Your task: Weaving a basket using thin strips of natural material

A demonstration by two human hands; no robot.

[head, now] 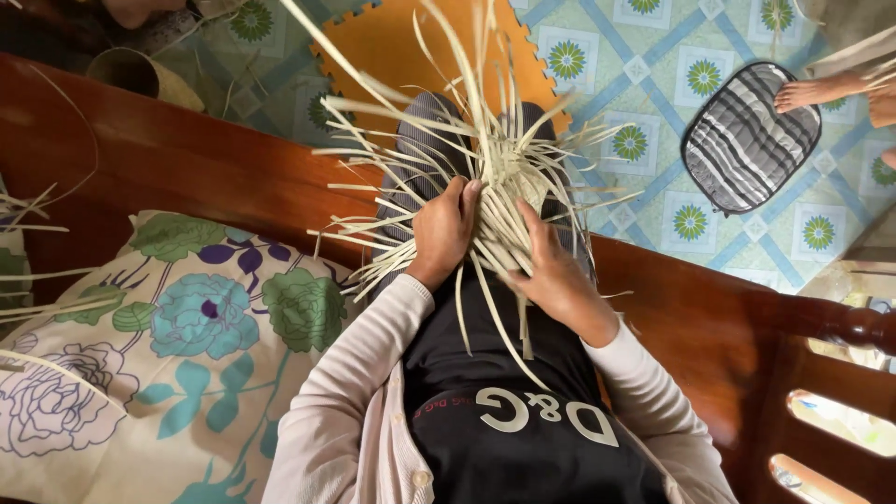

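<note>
Both hands are working at a bundle of pale, flat straw strips (509, 173) on the person's lap: the left hand (446, 229) is closing its fingers around the strips at their woven middle, and the right hand (553, 271) is pressing flat against them with fingers loosely spread. Thin, stiff strips are fanning out in every direction and hiding most of the striped trousers (420, 140). A flower-printed cushion (177, 345) is lying at the near left on a polished wooden bench (187, 159). Farther off, an orange foam mat (392, 47) and a grey striped pad (751, 135) are lying on patterned floor tiles (653, 84). A bare foot (817, 91) is showing at the far right, cut off by the edge.
</note>
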